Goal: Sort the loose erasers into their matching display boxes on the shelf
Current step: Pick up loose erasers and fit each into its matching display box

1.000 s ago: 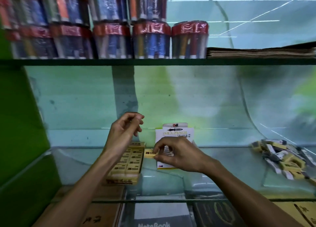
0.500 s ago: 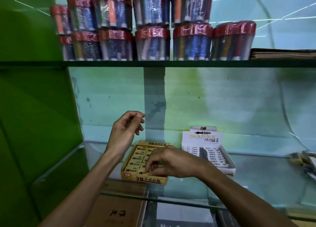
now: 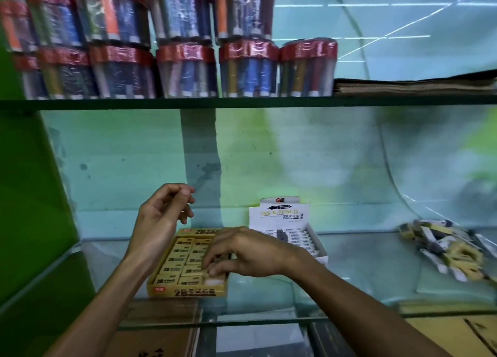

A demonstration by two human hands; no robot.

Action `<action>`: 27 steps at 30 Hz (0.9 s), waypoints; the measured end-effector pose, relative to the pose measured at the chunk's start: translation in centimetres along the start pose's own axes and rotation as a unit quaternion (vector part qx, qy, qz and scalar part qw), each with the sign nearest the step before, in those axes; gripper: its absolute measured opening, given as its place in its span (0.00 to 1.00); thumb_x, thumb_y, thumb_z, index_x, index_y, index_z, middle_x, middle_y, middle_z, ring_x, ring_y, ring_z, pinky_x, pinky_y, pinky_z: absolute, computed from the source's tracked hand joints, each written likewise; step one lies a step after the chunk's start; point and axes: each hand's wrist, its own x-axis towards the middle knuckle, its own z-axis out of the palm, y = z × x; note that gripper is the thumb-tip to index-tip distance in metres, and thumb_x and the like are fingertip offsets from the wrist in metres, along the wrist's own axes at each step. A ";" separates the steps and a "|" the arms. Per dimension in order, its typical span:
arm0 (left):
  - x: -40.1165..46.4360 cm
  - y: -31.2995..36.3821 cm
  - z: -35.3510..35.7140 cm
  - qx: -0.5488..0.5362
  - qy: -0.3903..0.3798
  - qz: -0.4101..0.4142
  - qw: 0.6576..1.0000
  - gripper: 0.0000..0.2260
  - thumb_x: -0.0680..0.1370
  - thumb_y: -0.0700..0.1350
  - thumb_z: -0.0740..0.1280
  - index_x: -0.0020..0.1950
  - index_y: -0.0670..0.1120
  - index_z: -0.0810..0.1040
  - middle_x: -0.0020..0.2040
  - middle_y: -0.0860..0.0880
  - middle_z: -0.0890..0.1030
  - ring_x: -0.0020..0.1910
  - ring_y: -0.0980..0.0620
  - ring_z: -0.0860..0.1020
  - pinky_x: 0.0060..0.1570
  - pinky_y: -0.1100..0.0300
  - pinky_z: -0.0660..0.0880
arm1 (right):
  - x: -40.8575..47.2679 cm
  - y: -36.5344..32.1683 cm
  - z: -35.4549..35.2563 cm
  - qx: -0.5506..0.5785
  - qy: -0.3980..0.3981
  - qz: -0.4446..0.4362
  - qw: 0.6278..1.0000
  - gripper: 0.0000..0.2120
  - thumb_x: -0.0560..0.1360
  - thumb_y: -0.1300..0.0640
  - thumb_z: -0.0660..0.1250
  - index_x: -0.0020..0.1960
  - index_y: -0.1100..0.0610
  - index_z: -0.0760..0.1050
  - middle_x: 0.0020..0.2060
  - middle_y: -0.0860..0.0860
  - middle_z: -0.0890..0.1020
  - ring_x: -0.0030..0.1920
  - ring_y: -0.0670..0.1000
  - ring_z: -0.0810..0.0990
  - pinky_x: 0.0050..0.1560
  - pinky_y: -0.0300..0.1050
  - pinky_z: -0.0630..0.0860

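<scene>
Near the front edge of the clear glass shelf (image 3: 363,273), the right hand (image 3: 250,251) curls its fingers down into the yellow cardboard eraser box (image 3: 185,290), probably tucking in an eraser I cannot see; the left hand (image 3: 161,216) hovers loosely curled, holding nothing; behind stands the white eraser box (image 3: 279,214); the loose yellow and white erasers (image 3: 443,246) wait by the right edge.

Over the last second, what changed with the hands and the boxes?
The right hand carried a yellow eraser from in front of the white box leftward into the yellow box, where its fingertips now press at the near right corner; the eraser itself is hidden. The left hand stayed raised, loosely curled, holding nothing. Both boxes and the loose eraser pile stayed put.
</scene>
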 end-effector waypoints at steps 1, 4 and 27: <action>-0.1 0.1 0.5 0.003 -0.013 0.003 1.000 0.07 0.80 0.49 0.64 0.51 0.48 0.80 0.41 0.50 0.80 0.40 0.49 0.78 0.46 0.50 0.76 | -0.8 0.3 -0.4 -0.002 0.021 0.014 1.000 0.08 0.76 0.56 0.70 0.54 0.57 0.82 0.50 0.51 0.83 0.51 0.49 0.77 0.53 0.47 0.75; -0.3 0.3 2.5 0.010 -0.046 0.010 0.999 0.07 0.79 0.49 0.64 0.51 0.49 0.79 0.41 0.50 0.80 0.39 0.51 0.78 0.44 0.57 0.76 | -4.1 1.4 -1.6 -0.033 0.072 0.056 0.995 0.08 0.77 0.54 0.69 0.53 0.55 0.82 0.49 0.49 0.84 0.50 0.49 0.77 0.53 0.49 0.74; -3.7 0.9 29.0 0.085 -0.349 0.078 0.930 0.03 0.79 0.46 0.68 0.48 0.54 0.79 0.44 0.58 0.81 0.36 0.57 0.79 0.36 0.68 0.72 | -32.2 7.3 -14.2 -0.182 0.246 0.495 0.813 0.06 0.78 0.55 0.65 0.53 0.53 0.79 0.47 0.48 0.82 0.46 0.48 0.78 0.44 0.42 0.73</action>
